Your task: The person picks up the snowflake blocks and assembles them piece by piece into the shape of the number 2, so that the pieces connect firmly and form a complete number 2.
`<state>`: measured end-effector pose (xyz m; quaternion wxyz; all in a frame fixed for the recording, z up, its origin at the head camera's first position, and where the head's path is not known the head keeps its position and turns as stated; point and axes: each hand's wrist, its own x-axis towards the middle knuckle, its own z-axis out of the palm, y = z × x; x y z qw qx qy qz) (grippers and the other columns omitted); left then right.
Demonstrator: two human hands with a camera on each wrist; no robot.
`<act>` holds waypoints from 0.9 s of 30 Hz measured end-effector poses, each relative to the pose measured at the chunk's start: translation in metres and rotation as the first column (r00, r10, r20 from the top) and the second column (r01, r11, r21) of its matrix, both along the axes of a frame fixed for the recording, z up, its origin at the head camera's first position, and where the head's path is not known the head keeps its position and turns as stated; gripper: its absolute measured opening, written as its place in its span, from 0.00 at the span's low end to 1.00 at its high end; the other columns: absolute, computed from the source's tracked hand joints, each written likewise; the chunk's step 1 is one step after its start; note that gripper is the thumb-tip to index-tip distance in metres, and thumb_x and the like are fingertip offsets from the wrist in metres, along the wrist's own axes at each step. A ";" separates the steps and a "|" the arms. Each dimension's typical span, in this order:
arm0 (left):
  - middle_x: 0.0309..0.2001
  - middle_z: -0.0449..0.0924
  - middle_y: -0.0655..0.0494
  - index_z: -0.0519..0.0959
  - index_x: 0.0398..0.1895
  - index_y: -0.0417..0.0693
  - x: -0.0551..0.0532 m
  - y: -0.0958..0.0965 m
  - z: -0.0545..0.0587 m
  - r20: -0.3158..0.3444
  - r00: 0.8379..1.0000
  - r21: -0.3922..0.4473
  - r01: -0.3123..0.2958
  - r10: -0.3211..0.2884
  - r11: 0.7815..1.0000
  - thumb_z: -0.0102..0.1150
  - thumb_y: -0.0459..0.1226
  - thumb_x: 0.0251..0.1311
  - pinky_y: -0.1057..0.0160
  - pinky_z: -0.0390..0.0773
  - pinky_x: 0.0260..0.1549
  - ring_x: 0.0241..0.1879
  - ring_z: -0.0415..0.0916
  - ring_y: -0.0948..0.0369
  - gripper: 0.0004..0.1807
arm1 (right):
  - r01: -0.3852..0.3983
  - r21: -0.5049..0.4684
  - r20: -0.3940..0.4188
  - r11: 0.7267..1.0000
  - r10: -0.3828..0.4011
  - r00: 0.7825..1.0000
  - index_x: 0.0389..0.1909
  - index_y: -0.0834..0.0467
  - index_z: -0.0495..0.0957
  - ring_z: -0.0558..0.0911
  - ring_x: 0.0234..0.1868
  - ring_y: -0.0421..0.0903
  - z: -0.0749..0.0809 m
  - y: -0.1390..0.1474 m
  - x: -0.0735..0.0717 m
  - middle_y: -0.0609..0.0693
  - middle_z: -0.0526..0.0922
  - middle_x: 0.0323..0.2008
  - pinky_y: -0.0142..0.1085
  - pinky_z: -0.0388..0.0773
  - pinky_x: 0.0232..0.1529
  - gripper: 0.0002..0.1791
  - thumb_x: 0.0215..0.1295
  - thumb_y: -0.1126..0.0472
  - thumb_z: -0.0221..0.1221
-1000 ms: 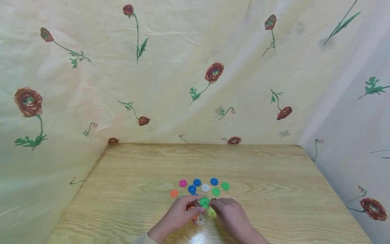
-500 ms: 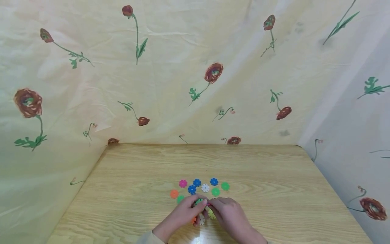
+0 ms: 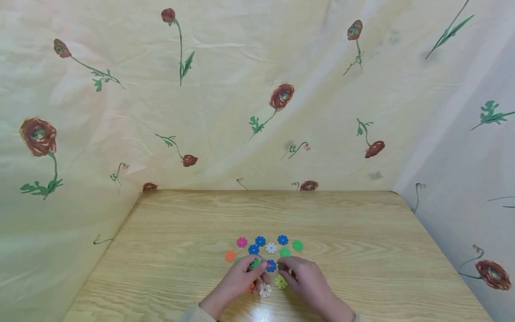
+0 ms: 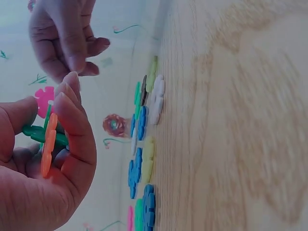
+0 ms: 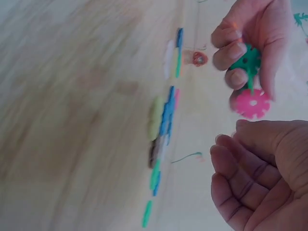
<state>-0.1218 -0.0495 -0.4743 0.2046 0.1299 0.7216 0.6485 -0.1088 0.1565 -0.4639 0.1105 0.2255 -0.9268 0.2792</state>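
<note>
Slotted flower-shaped plastic discs are joined in a small cluster in my left hand (image 3: 239, 276). In the left wrist view an orange disc (image 4: 49, 149) and a dark green disc (image 4: 33, 132) cross each other between thumb and curled fingers. A pink disc (image 5: 253, 103) sticks out at the end, joined by a thin green edge-on disc (image 5: 250, 83). My right hand (image 5: 262, 178) is just beside the pink disc, apart from it, its fingers loosely bent and holding nothing. In the head view the pink disc overlaps a blue disc (image 3: 271, 267) lying on the table.
Loose discs lie on the wooden table (image 3: 181, 232) around the hands: a white disc (image 3: 271, 247), an orange one (image 3: 230, 256), a magenta one (image 3: 242, 242), a yellow one (image 3: 280, 281), and several blue and green. Flower-printed cloth (image 3: 225, 112) hangs behind the table and at the sides.
The right hand was pinching the pink disc at the green one; it has let go and drawn slightly right. The left hand has turned the cluster and shifted a little left.
</note>
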 end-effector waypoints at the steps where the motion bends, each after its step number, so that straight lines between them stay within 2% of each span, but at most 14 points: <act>1: 0.32 0.82 0.48 0.76 0.47 0.37 0.000 -0.001 0.000 0.004 1.000 0.002 -0.010 0.010 1.000 0.50 0.43 0.73 0.69 0.73 0.19 0.23 0.74 0.59 0.16 | 0.007 0.010 0.012 1.000 -0.007 1.000 0.36 0.56 0.83 0.72 0.24 0.31 -0.001 0.001 -0.001 0.39 0.79 0.27 0.28 0.72 0.24 0.05 0.58 0.65 0.67; 5: 0.31 0.82 0.49 0.76 0.47 0.37 -0.002 -0.002 -0.001 -0.003 0.999 0.004 -0.038 0.038 0.999 0.50 0.42 0.73 0.70 0.73 0.18 0.23 0.74 0.59 0.16 | 0.033 0.087 0.028 0.996 -0.036 0.999 0.33 0.55 0.83 0.78 0.29 0.38 -0.008 0.004 -0.008 0.43 0.81 0.30 0.34 0.77 0.30 0.07 0.54 0.66 0.69; 8: 0.30 0.82 0.50 0.76 0.48 0.37 -0.001 -0.002 -0.001 -0.001 0.999 0.013 -0.046 0.046 0.999 0.50 0.43 0.72 0.69 0.73 0.19 0.24 0.74 0.59 0.16 | 0.035 0.145 0.044 0.989 -0.042 0.998 0.36 0.58 0.83 0.80 0.32 0.43 -0.014 0.007 -0.012 0.46 0.80 0.32 0.38 0.79 0.34 0.09 0.52 0.67 0.69; 15: 0.29 0.81 0.50 0.75 0.49 0.35 -0.001 -0.002 0.000 0.017 0.999 0.045 -0.051 0.051 0.998 0.50 0.42 0.72 0.69 0.74 0.20 0.25 0.75 0.59 0.17 | -0.003 0.232 0.080 0.973 -0.016 0.997 0.44 0.58 0.83 0.74 0.28 0.40 -0.021 0.010 -0.019 0.45 0.75 0.31 0.35 0.76 0.29 0.16 0.52 0.66 0.70; 21: 0.30 0.80 0.50 0.75 0.51 0.34 -0.001 -0.004 0.001 0.035 0.998 0.079 -0.045 0.042 0.996 0.50 0.43 0.73 0.69 0.74 0.21 0.24 0.74 0.59 0.19 | -0.003 0.248 0.083 0.969 -0.018 0.996 0.40 0.55 0.82 0.69 0.25 0.38 -0.023 0.009 -0.021 0.43 0.70 0.29 0.32 0.71 0.25 0.14 0.51 0.65 0.71; 27: 0.30 0.81 0.50 0.75 0.52 0.34 0.000 -0.004 0.002 0.035 0.999 0.092 -0.042 0.039 0.995 0.50 0.43 0.73 0.69 0.75 0.21 0.25 0.74 0.59 0.19 | 0.019 0.226 0.129 0.974 -0.049 0.990 0.34 0.55 0.78 0.75 0.28 0.43 -0.022 0.008 -0.022 0.46 0.71 0.30 0.38 0.77 0.29 0.15 0.47 0.67 0.72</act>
